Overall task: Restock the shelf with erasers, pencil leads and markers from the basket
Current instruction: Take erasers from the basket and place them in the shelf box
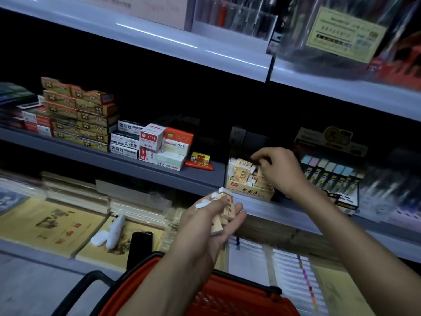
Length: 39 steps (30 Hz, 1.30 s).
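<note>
My left hand (211, 221) holds several tan-sleeved erasers (224, 212) in a curled palm, just below the front lip of the middle shelf (173, 173). My right hand (276, 169) reaches into the yellow eraser display box (250, 190) on that shelf, fingers curled over the erasers (242, 172) standing inside; whether it pinches one is unclear. A display of pencil lead tubes (330, 176) stands right of the box. The red basket (218, 295) with black handles sits below my arms at the bottom edge.
Stacked yellow boxes (77, 112) and white and red lead boxes (157, 142) fill the middle shelf's left part. Notebooks (52, 226) and a white object (111, 231) lie on the lower shelf. An upper shelf (159, 35) overhangs with pen packs.
</note>
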Each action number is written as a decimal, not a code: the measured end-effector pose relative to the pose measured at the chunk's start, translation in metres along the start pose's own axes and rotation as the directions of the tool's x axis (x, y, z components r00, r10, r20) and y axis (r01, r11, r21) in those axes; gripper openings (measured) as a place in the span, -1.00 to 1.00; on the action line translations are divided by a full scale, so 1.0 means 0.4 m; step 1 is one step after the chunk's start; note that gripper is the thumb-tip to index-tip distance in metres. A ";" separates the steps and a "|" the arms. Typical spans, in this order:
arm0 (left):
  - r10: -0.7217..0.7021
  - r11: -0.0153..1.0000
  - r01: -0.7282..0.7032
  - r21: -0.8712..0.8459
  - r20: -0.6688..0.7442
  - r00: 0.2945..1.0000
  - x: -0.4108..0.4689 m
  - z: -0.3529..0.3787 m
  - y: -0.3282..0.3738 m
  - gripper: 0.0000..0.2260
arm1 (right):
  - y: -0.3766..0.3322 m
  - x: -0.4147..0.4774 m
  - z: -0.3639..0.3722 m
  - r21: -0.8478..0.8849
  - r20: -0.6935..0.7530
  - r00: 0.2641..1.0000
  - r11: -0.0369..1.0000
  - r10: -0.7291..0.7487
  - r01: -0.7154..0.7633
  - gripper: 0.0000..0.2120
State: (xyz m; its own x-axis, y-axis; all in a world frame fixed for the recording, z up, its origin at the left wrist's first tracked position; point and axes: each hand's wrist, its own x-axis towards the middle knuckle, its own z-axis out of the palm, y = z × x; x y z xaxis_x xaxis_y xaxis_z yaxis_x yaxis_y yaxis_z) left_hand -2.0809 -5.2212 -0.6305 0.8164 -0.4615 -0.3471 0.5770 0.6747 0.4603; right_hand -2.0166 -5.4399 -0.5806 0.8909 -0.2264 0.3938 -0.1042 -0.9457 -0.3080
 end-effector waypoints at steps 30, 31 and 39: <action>0.114 0.967 -0.095 0.235 -0.065 0.991 0.016 -0.012 -0.009 -0.79 | 0.018 -0.106 -0.011 -0.057 0.016 0.999 0.998 -0.040 0.041 -0.78; 0.121 0.966 -0.106 0.236 -0.051 0.991 0.017 -0.013 -0.009 -0.78 | 0.017 -0.108 -0.015 -0.053 0.007 0.999 0.998 -0.032 0.032 -0.75; 0.136 0.973 -0.138 0.187 0.026 0.990 0.016 -0.003 -0.020 -0.77 | -0.086 -0.167 -0.066 0.447 0.336 0.940 0.869 0.054 -0.210 -0.82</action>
State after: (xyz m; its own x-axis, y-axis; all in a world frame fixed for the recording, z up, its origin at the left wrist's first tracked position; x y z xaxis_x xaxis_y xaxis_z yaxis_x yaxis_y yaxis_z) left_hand -2.0805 -5.2288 -0.6373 0.8875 -0.3803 -0.2603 0.4525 0.6123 0.6483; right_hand -2.0841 -5.3984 -0.5735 0.9807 -0.1853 0.0624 -0.0797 -0.6703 -0.7378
